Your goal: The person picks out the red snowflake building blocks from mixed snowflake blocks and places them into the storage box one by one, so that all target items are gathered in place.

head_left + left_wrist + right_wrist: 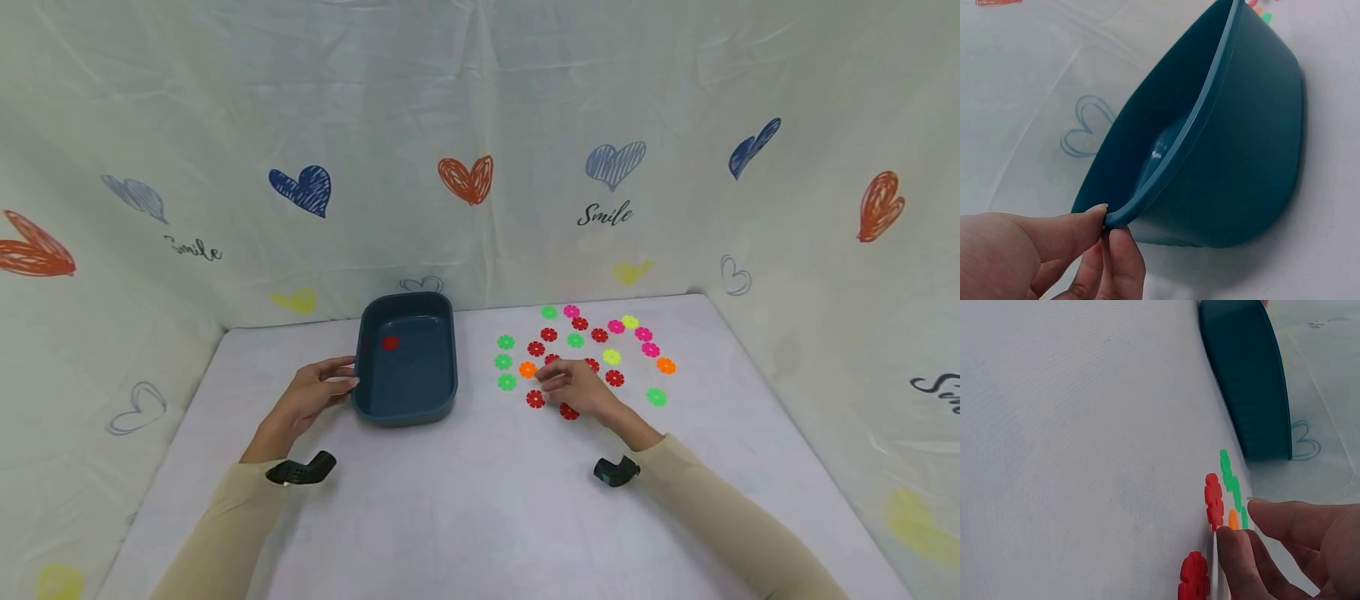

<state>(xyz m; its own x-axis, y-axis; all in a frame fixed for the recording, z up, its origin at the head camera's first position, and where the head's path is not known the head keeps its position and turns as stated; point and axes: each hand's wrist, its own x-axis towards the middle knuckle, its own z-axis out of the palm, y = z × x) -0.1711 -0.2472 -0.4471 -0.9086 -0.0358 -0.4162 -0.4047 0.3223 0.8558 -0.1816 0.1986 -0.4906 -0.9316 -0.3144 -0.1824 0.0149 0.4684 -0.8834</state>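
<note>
A dark teal plastic basin (405, 408) stands on the table, left of centre, with one red flower-shaped disc (390, 342) inside. My left hand (318, 390) pinches its rim at the left side; in the left wrist view the thumb (1079, 231) lies over the edge with fingers below. Among many scattered flower discs on the right, my right hand (576, 388) hovers low with thumb and forefinger apart and nothing visible between them. Its fingertips are close to a red disc (1213, 500) and an orange disc (528, 370). Some discs are partly hidden by the hand.
Several green discs (503, 362) form a column between basin and right hand. Pink (643, 334), yellow (612, 357) and more red discs (614, 378) lie around and beyond the hand. A pale cloth wall (525, 242) with printed hearts rises behind the table.
</note>
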